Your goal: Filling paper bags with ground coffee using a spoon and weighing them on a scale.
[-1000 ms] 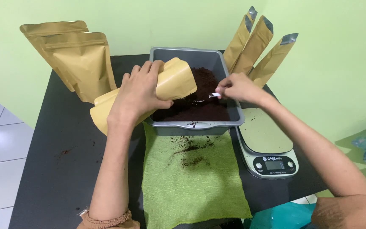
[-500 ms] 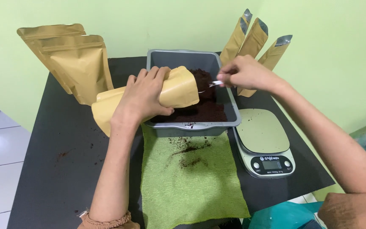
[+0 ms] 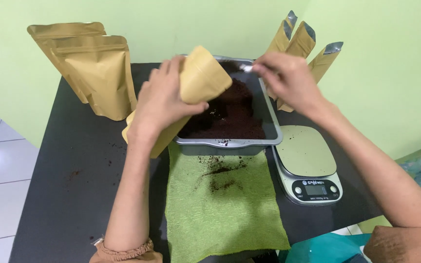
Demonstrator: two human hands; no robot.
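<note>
Kraft pouch tilted up, spoon raised

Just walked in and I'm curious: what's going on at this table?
A person's left hand holds a tan pouch tilted over a grey tray of dark brown powder. The right hand holds a small spoon handle near the pouch's mouth. Spilled powder dots a green cloth; a kitchen scale sits unloaded beside it.

Standing gold pouches crowd the worktop's back left, slim pouches lean back right, the scale fills the right edge, leaving bare room left of the green cloth
</note>
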